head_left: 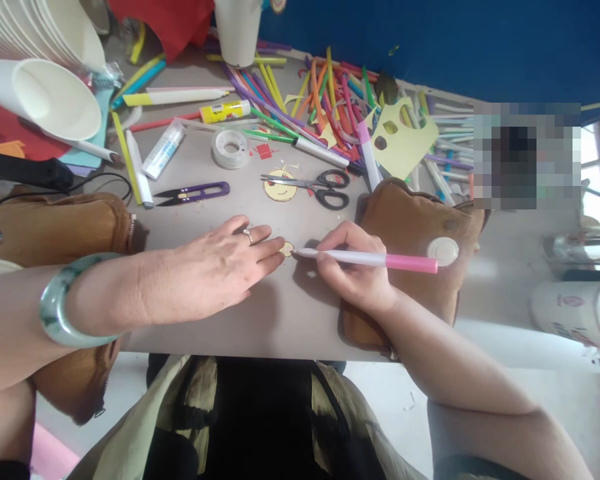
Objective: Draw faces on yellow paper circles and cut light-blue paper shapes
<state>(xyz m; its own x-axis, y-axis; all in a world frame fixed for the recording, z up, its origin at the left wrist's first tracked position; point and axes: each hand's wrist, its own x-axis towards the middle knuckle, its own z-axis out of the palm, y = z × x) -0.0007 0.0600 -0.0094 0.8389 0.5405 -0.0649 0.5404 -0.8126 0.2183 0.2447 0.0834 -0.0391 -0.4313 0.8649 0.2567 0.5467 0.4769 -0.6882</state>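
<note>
My left hand [220,267], palm down with fingers stretched out, rests on the table [300,327]. Its fingertips touch the left edge of a small yellow paper piece [287,249]. Between the fingers and thumb of my right hand [357,267] is a white marker with a pink end [411,263], its tip at the right edge of that piece. Farther back, black-handled scissors [325,188] lie partly over a yellow paper circle with a drawn face [279,192]. Purple thread snips [195,193] lie to their left.
Brown bags [415,227] lie beside both forearms. Behind are a tape roll [231,148], a glue stick [225,111], a white tube [164,149], coloured strips [325,93], a cut yellow sheet [405,143] and paper cups [55,97]. A printed cup [573,310] stands at right.
</note>
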